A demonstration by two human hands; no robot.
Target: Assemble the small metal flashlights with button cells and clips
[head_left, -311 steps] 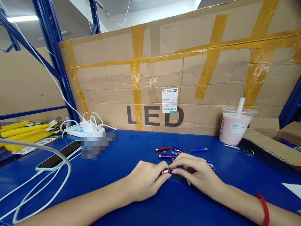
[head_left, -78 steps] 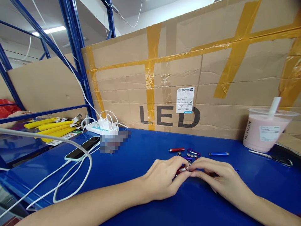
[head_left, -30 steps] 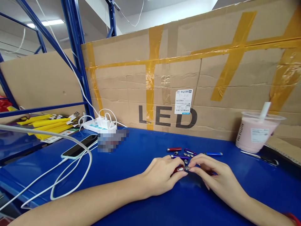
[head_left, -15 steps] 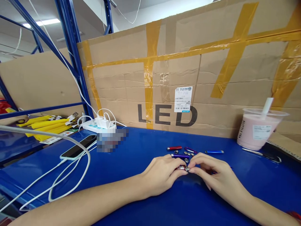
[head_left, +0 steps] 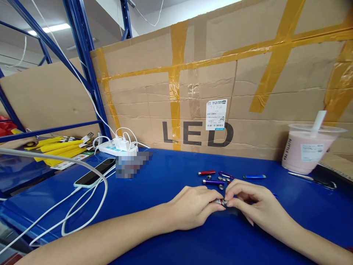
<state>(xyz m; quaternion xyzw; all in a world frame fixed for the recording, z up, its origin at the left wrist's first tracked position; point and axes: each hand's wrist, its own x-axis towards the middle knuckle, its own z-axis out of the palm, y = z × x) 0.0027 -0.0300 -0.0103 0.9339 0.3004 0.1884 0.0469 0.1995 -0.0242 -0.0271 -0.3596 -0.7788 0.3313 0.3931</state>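
My left hand [head_left: 194, 208] is closed, its thumb and fingers pinching a small red tube with a silver end [head_left: 219, 201], largely covered by the fingers. At that silver end, the thumb and fingertips of my right hand [head_left: 253, 202] are pinched together. Just beyond them on the blue table [head_left: 165, 169] lie a red tube [head_left: 206, 172] and a dark purple tube [head_left: 213, 182]. Beside these are a purple carabiner clip [head_left: 226, 175], several small round silver pieces [head_left: 224, 179] and a silver cap [head_left: 221, 187]. A blue slim piece [head_left: 254, 176] rests farther right.
A pink drink in a plastic cup [head_left: 299, 154] stands at right, near a pen-like metal tool [head_left: 311, 180]. Cables run from a white power strip [head_left: 118, 148] past a phone [head_left: 96, 172] at left. Cardboard [head_left: 138, 99] walls the back; another person's hand [head_left: 24, 142] shows far left.
The whole view has shifted slightly, so things sit a little farther right. Both hands keep hold of the small red tube; its angle between the fingers looks slightly different.
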